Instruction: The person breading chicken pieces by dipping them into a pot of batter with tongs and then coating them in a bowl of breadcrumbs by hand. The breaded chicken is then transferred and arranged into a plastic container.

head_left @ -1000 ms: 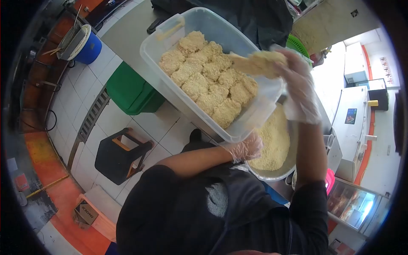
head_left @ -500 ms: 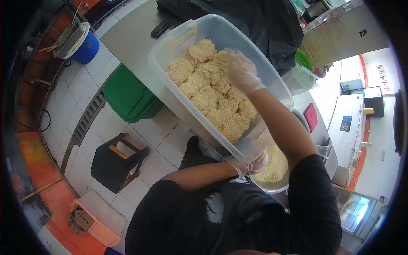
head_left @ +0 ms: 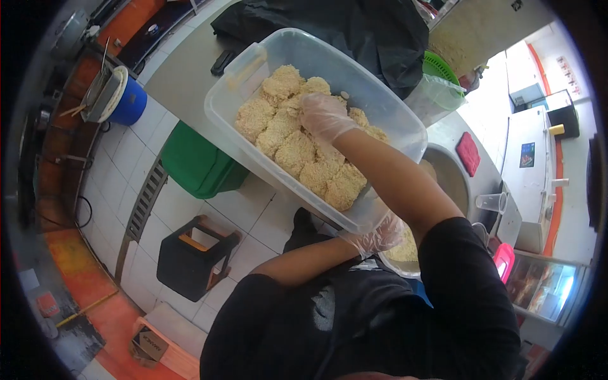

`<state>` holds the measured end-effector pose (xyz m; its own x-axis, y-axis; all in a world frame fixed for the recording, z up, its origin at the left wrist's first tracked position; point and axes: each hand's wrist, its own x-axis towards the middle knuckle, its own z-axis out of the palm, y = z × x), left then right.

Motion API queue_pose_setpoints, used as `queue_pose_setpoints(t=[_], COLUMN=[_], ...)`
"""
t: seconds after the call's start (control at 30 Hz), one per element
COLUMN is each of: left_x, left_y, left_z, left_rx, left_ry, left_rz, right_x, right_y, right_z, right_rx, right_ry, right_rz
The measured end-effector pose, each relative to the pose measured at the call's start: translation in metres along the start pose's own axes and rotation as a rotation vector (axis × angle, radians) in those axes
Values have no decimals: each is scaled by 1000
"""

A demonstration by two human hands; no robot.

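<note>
My right hand [head_left: 326, 116], in a clear plastic glove, reaches into a translucent plastic bin [head_left: 223, 104] and rests against the breaded pieces [head_left: 294, 152]. Its fingertips are partly hidden among them, so I cannot see whether it grips one. Several coarse, pale-yellow pieces lie packed together in the bin. At the bin's near corner, my left hand [head_left: 383, 234], also gloved, has its fingers closed on the rim. Just beside that hand is a bowl of yellowish crumbs [head_left: 402, 250], partly covered by my right arm.
Black plastic [head_left: 329, 31] and a green basket [head_left: 441, 66] lie beyond the bin. On the right are a round metal basin [head_left: 467, 190], a red cloth [head_left: 468, 154] and a clear cup [head_left: 491, 202]. A green bin [head_left: 196, 161] and black stool [head_left: 183, 263] stand on the floor.
My right hand has moved left across the pieces, away from the bin's far wall. The view has shifted, showing more of the metal basin. My left hand stays at the bin's near corner.
</note>
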<state>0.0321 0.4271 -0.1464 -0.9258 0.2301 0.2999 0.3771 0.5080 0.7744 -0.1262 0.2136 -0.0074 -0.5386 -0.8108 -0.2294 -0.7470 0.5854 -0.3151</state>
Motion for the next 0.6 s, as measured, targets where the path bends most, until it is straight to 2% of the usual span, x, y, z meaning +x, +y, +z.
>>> queue_pose_setpoints(t=[0.13, 0.2, 0.23, 0.3, 0.33, 0.4, 0.43, 0.5, 0.53, 0.6], left_x=[-5, -2, 3, 12, 16, 20, 22, 21, 21, 20], left_y=[-12, -7, -2, 5, 9, 16, 19, 15, 14, 12], left_z=[17, 17, 12, 1, -5, -15, -20, -29, -33, -39], left_rx=[49, 77, 106, 165, 194, 252, 283, 284, 282, 273], left_ry=[-49, -121, -189, -323, -393, -543, -622, -587, -543, -458], left_rz=[61, 42, 23, -19, -39, -77, -93, -69, -54, -31], right_x=[7, 1, 2, 5, 0, -16, -12, -7, -6, -3], right_y=[-1, -5, -7, -12, -14, -17, -15, -11, -5, 4], right_z=[2, 1, -1, -6, -4, 3, 10, 24, 24, 23], right_rx=[3, 109, 104, -18, -22, 3, 3, -87, -87, -111], right_ry=[38, 229, 229, -38, -36, 296, 303, 243, 250, 105], right_rz=[1, -96, -100, -103, -107, -119, -114, 69, 79, -7])
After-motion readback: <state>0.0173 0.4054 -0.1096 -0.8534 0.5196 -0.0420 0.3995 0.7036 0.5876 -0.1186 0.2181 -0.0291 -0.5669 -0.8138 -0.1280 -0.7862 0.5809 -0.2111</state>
